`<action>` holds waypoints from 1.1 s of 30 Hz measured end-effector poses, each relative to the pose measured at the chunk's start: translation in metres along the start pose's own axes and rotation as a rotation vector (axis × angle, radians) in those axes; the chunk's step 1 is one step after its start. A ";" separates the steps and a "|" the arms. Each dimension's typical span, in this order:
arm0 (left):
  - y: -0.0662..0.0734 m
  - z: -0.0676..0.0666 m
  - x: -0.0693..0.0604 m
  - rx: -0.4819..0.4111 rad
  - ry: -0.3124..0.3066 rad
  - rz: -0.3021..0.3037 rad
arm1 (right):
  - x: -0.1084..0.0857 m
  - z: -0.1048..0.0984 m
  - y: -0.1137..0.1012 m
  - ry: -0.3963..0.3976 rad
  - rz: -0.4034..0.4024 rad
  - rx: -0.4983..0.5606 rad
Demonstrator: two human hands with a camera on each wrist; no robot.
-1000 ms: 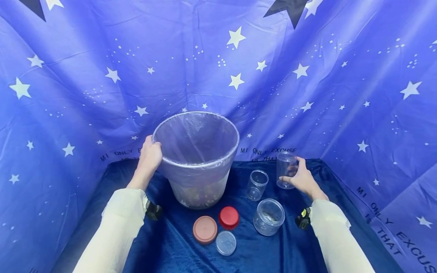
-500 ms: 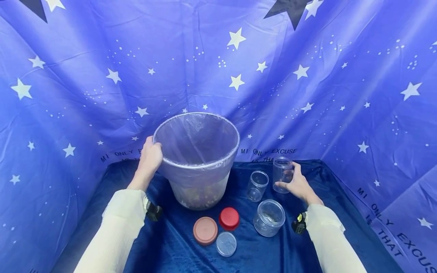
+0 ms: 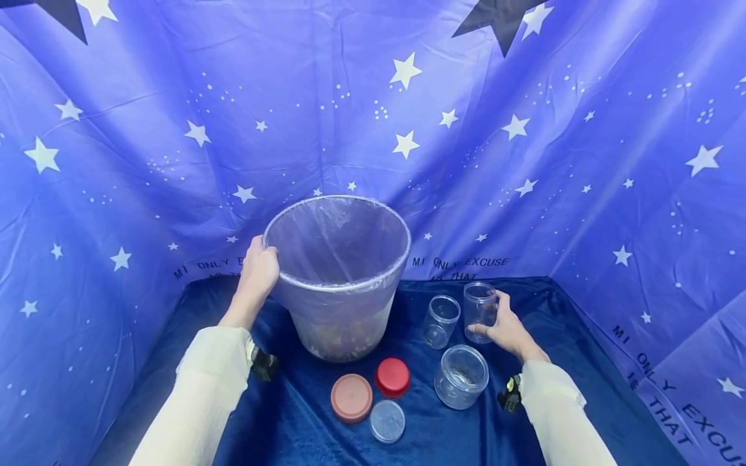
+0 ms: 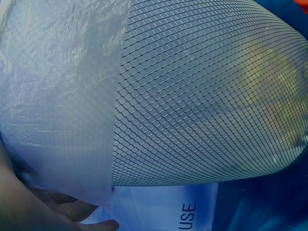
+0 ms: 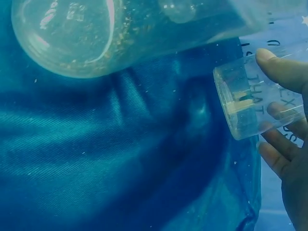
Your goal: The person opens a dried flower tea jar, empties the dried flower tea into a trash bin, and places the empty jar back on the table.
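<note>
My left hand (image 3: 259,270) grips the rim of a mesh wastebasket (image 3: 344,323) at its left side. A clear plastic bag (image 4: 62,96) lines the basket and folds over its rim. Mixed yellowish bits show through the mesh near the bottom. With thumb and fingers, my right hand (image 3: 508,327) holds a clear plastic jar (image 3: 479,304) without a lid, upright on or just above the cloth. Close on its left stands another clear jar (image 3: 441,318). Nearer to me is a wider clear jar (image 3: 461,378), with small crumbs inside in the right wrist view.
A salmon lid (image 3: 351,397), a red lid (image 3: 393,377) and a clear lid (image 3: 387,421) lie in front of the basket. Dark blue cloth (image 3: 309,427) covers the table. A blue curtain (image 3: 350,97) with stars closes off the back and sides.
My right hand has brought the jar left and toward me, down beside the other narrow jar. The left hand stays on the basket's rim.
</note>
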State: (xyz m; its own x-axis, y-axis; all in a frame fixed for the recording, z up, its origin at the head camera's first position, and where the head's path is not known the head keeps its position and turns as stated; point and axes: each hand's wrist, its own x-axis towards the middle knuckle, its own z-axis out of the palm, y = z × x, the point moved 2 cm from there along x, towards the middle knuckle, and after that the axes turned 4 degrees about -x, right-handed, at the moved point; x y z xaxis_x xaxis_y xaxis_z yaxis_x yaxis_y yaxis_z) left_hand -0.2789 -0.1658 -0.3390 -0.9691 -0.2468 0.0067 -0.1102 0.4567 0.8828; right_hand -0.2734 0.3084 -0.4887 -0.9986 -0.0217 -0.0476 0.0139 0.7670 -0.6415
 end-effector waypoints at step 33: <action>-0.001 0.001 0.001 -0.006 0.008 0.001 | -0.006 0.005 0.013 -0.033 -0.022 -0.134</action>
State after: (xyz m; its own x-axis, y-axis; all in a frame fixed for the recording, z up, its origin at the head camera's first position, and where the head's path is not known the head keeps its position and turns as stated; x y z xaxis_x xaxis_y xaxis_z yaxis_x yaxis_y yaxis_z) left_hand -0.2803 -0.1658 -0.3402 -0.9673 -0.2533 0.0119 -0.1074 0.4519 0.8856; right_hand -0.2672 0.3150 -0.5005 -0.9964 -0.0584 -0.0610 -0.0167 0.8446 -0.5352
